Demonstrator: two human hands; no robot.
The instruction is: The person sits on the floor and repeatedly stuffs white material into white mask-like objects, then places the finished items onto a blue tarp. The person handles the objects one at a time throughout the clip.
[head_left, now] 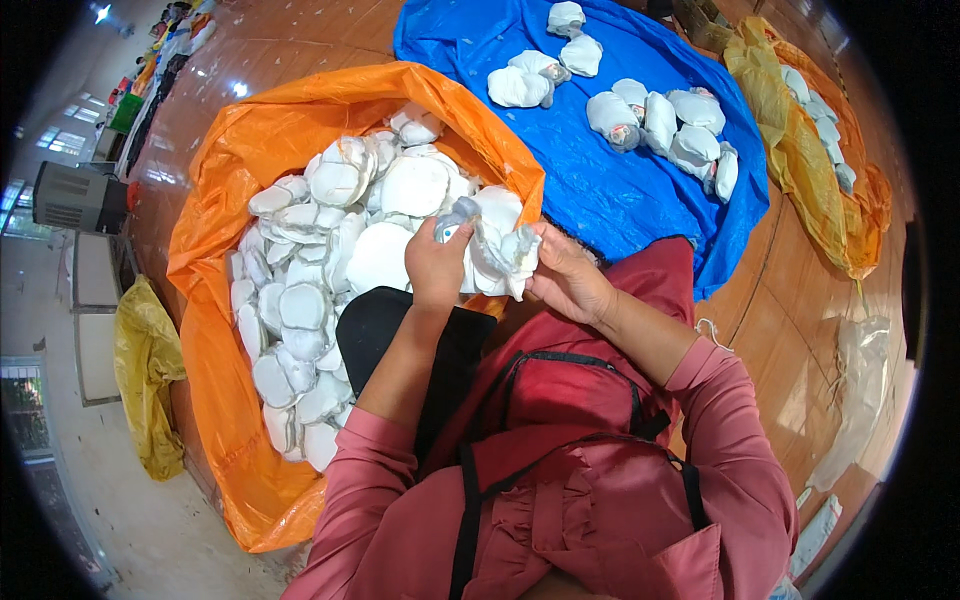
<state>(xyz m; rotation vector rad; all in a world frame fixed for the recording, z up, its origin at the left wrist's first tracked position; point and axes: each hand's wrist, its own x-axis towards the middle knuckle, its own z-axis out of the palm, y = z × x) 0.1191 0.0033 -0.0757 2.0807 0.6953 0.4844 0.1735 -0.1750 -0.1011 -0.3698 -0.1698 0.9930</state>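
Observation:
Between my two hands is a limp grey-and-white plush piece [483, 248] with a small blue dot on its grey part. My left hand [437, 260] is closed on its grey end, thumb on top. At its white right edge, my right hand [573, 275] pinches the fabric. Just beyond and left of my hands, an orange plastic sack [225, 165] lies spread open, heaped with flat round white padded pieces [303, 306]. The side of the held piece turned away from me is hidden.
A blue tarp [480, 40] ahead right carries several rounded white-and-grey plush pieces [697, 108]. Farther right, a yellow-and-orange sack [800, 150] holds more white pieces. A crumpled yellow sack [148, 375] lies at the left. Dark red cloth [575, 395] covers my lap.

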